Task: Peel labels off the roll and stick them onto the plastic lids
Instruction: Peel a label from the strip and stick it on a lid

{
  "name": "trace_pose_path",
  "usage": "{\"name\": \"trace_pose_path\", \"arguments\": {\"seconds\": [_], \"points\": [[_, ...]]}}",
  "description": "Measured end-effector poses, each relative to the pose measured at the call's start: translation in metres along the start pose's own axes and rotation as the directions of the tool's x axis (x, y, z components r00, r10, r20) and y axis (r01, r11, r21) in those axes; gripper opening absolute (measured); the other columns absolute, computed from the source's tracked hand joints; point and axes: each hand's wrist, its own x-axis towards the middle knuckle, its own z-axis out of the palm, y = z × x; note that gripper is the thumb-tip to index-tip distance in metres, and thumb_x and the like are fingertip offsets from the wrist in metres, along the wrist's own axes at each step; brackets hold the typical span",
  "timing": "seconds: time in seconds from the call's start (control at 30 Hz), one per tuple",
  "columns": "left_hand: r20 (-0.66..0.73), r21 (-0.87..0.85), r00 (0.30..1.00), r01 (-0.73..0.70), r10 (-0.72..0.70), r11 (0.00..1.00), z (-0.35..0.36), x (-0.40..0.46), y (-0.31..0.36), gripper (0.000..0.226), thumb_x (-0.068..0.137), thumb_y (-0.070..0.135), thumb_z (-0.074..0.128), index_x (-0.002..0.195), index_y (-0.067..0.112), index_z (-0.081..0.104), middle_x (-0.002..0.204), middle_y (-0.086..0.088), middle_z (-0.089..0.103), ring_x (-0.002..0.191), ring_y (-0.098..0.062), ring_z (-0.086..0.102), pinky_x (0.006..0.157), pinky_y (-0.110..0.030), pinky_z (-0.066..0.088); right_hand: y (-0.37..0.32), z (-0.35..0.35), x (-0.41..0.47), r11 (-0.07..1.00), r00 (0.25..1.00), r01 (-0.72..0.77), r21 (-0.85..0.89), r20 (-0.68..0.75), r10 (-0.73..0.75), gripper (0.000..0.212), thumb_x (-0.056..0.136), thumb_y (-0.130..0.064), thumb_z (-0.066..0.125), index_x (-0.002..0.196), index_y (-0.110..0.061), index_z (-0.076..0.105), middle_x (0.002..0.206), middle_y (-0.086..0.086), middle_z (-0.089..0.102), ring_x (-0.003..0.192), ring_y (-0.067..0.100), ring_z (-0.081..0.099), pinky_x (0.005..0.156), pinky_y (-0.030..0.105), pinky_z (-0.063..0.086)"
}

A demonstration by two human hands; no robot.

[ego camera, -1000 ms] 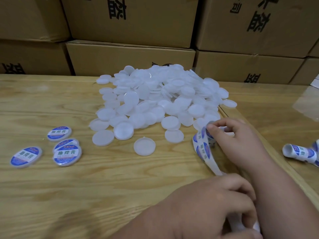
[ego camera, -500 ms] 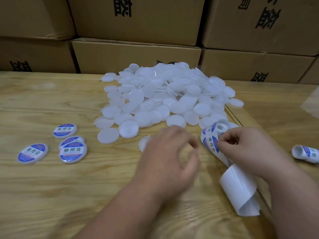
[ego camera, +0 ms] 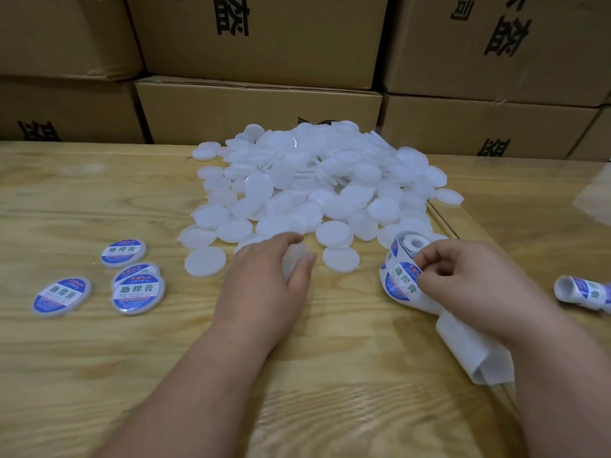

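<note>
- A label roll (ego camera: 405,269) is seen at the right of the wooden table, tilted, its white core facing up and a blue-and-white label facing near; bare backing paper (ego camera: 469,352) trails from it toward the near right.
- Blank translucent white lids (ego camera: 317,190) are heaped at the far centre, with single ones spread along the near edge.
- Four labelled lids (ego camera: 137,290) are laid flat at the left, two overlapping.
- A second label roll (ego camera: 583,292) is lying on its side at the right edge.
</note>
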Motion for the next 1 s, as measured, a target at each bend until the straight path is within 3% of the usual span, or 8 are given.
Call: {"name": "trace_pose_path", "arguments": {"seconds": [0.1, 0.27, 0.43, 0.57, 0.7, 0.8, 0.9, 1.0], "points": [[-0.040, -0.259, 0.999, -0.037, 0.027, 0.965, 0.001, -0.005, 0.010, 0.039, 0.100, 0.056, 0.040, 0.131, 0.038, 0.055, 0.115, 0.026, 0.060, 0.101, 0.004, 0.060, 0.081, -0.017, 0.042, -0.001, 0.002, -0.001, 0.998, 0.999, 0.030, 0.051, 0.036, -0.032, 0.022, 0.086, -0.015, 0.062, 0.084, -0.032, 0.075, 0.081, -0.002, 0.075, 0.065, 0.015, 0.064, 0.056, 0.024, 0.047], [-0.012, -0.457, 0.992, -0.116, 0.124, 0.882, 0.010, -0.017, 0.027, 0.040, 0.093, 0.049, 0.028, 0.104, 0.029, 0.062, 0.094, 0.016, 0.064, 0.076, -0.010, 0.066, 0.073, -0.030, 0.049, 0.000, 0.007, 0.001, 0.992, 0.995, 0.090, 0.091, 0.037, -0.094, 0.025, 0.092, -0.021, 0.068, 0.085, -0.044, 0.074, 0.082, -0.001, 0.076, 0.087, 0.027, 0.070, 0.083, 0.048, 0.057], [0.074, -0.390, 0.984, -0.121, 0.162, 0.913, 0.022, -0.021, 0.042, 0.028, 0.091, 0.060, 0.038, 0.081, 0.034, 0.044, 0.071, 0.014, 0.054, 0.065, -0.006, 0.051, 0.057, -0.020, 0.033, 0.003, 0.013, 0.004, 0.981, 0.989, 0.126, 0.145, 0.058, -0.136, 0.016, 0.094, -0.027, 0.068, 0.088, -0.041, 0.074, 0.076, -0.007, 0.074, 0.065, 0.008, 0.062, 0.068, 0.037, 0.050], [0.184, -0.365, 0.963, -0.120, 0.198, 0.923, 0.029, -0.022, 0.049, 0.015, 0.082, 0.030, 0.045, 0.087, 0.042, 0.038, 0.079, 0.018, 0.042, 0.075, 0.002, 0.046, 0.064, -0.013, 0.035, 0.004, 0.016, 0.005, 0.978, 0.984, 0.140, 0.152, 0.092, -0.155, 0.013, 0.094, -0.026, 0.068, 0.092, -0.036, 0.076, 0.082, -0.003, 0.075, 0.067, 0.010, 0.061, 0.071, 0.047, 0.054], [0.218, -0.247, 0.944, -0.192, 0.247, 0.950, 0.037, -0.022, 0.047, 0.022, 0.087, 0.037, 0.062, 0.100, 0.048, 0.047, 0.098, 0.022, 0.050, 0.100, 0.006, 0.047, 0.083, -0.007, 0.036, 0.003, 0.017, 0.004, 0.966, 0.973, 0.177, 0.187, 0.113, -0.200, 0.018, 0.095, -0.021, 0.067, 0.092, -0.036, 0.077, 0.085, -0.001, 0.076, 0.075, 0.022, 0.067, 0.076, 0.052, 0.057], [0.181, -0.219, 0.960, -0.170, 0.211, 0.961, 0.040, -0.018, 0.044, 0.018, 0.085, 0.046, 0.072, 0.098, 0.042, 0.060, 0.097, 0.020, 0.057, 0.100, 0.005, 0.050, 0.084, -0.006, 0.036, 0.003, 0.017, 0.005, 0.950, 0.969, 0.188, 0.251, 0.111, -0.221, 0.018, 0.096, -0.019, 0.069, 0.093, -0.035, 0.078, 0.088, 0.000, 0.078, 0.082, 0.027, 0.072, 0.078, 0.048, 0.059], [0.124, -0.213, 0.973, -0.165, 0.195, 0.963, 0.041, -0.016, 0.043, 0.019, 0.084, 0.046, 0.075, 0.098, 0.039, 0.064, 0.096, 0.020, 0.060, 0.098, 0.004, 0.052, 0.083, -0.008, 0.039, 0.004, 0.019, 0.005, 0.934, 0.963, 0.180, 0.310, 0.139, -0.232, 0.010, 0.089, -0.027, 0.073, 0.095, -0.034, 0.078, 0.092, -0.002, 0.079, 0.083, 0.012, 0.073, 0.079, 0.040, 0.057], [0.095, -0.219, 0.978, -0.160, 0.185, 0.962, 0.040, -0.016, 0.042, 0.021, 0.085, 0.044, 0.074, 0.103, 0.037, 0.067, 0.100, 0.020, 0.061, 0.096, 0.003, 0.054, 0.081, -0.010, 0.040, 0.003, 0.019, 0.004, 0.920, 0.952, 0.173, 0.351, 0.180, -0.247, 0.025, 0.072, -0.040, 0.077, 0.095, -0.031, 0.078, 0.097, 0.001, 0.079, 0.096, 0.017, 0.074, 0.091, 0.040, 0.058]]}}
